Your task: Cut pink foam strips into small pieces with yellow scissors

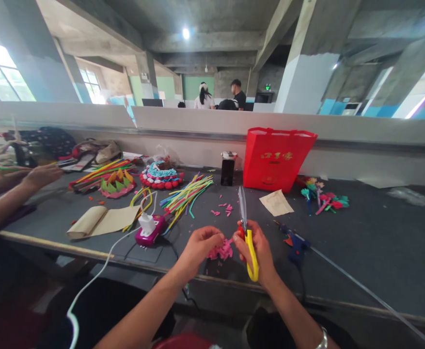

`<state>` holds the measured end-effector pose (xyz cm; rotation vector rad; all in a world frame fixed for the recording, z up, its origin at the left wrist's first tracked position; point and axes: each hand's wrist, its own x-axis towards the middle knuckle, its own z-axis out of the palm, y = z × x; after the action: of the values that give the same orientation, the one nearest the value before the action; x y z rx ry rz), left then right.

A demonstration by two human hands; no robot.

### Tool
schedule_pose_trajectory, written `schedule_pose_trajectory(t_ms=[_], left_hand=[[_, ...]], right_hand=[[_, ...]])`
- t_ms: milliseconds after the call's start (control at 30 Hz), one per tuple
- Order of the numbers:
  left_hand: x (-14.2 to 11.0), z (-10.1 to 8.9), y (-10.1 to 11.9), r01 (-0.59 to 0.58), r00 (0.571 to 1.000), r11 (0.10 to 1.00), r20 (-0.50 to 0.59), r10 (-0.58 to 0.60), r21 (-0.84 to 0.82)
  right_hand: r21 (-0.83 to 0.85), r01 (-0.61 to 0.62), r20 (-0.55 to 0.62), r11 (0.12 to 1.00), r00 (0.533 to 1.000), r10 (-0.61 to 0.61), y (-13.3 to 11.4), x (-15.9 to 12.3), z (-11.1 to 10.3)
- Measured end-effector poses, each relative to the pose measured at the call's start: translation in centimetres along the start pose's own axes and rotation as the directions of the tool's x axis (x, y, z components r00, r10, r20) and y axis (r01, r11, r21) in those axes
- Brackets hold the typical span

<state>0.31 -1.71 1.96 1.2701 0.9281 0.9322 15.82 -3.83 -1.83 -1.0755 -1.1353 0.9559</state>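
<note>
My right hand is closed around a pair of scissors with yellow and red on the handles. The blades point up and away from me. Left of it, my left hand has its fingertips pinched together; whatever is between them is too small to make out. A pile of pink cut pieces lies on the table just beyond and beside the left fingers. Farther out are a few more pink scraps. To the right of my right hand rests a blue glue gun with a long clear glue stick behind it.
A purple power strip with a white plug and cable sits at left. Colourful strips, a paper roll, a dark bottle, a red bag and paper flowers lie around. Another person's hands are at far left.
</note>
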Motion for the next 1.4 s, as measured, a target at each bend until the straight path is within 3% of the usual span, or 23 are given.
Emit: schedule_pose_trajectory(t_ms=[267,433,567,667,767,900,1067,1400], left_hand=[[0.2,0.0,-0.6,0.026,0.996,0.998,0.08,-0.03,0.05],[0.3,0.1,-0.6,0.045,0.996,0.995,0.069,-0.051,0.085],[0.3,0.4,-0.5,0.024,0.999,0.993,-0.026,-0.027,-0.115],[0.5,0.7,0.0,-0.091,0.99,0.946,-0.129,0.053,-0.312],[0.7,1.1,0.6,-0.176,0.974,0.903,-0.205,0.101,-0.391],[0.9,1.8,0.4,-0.18,0.974,0.872,-0.206,0.093,-0.454],[0.9,2.3,-0.5,-0.159,0.98,0.85,-0.185,0.074,-0.502],[0.6,2.6,-0.5,-0.14,0.985,0.836,-0.159,0.064,-0.53]], right_hand=[[-0.137,0.186,0.033,0.973,0.983,-0.183,0.1,0.0,0.2],[-0.185,0.199,0.033,0.962,0.98,-0.197,0.0,-0.1,0.2],[-0.24,0.225,0.004,0.944,0.973,-0.231,0.1,-0.6,0.4],[-0.32,0.281,0.007,0.905,0.956,-0.294,-0.1,-1.1,0.5],[-0.363,0.284,0.087,0.888,0.959,-0.271,-0.1,-1.7,0.6],[-0.469,0.287,0.149,0.835,0.958,-0.246,0.6,-2.5,0.5],[-0.569,0.282,0.134,0.772,0.959,-0.251,1.3,-2.9,0.4],[-0.56,0.228,0.121,0.796,0.974,-0.193,1.0,-3.0,0.1]])
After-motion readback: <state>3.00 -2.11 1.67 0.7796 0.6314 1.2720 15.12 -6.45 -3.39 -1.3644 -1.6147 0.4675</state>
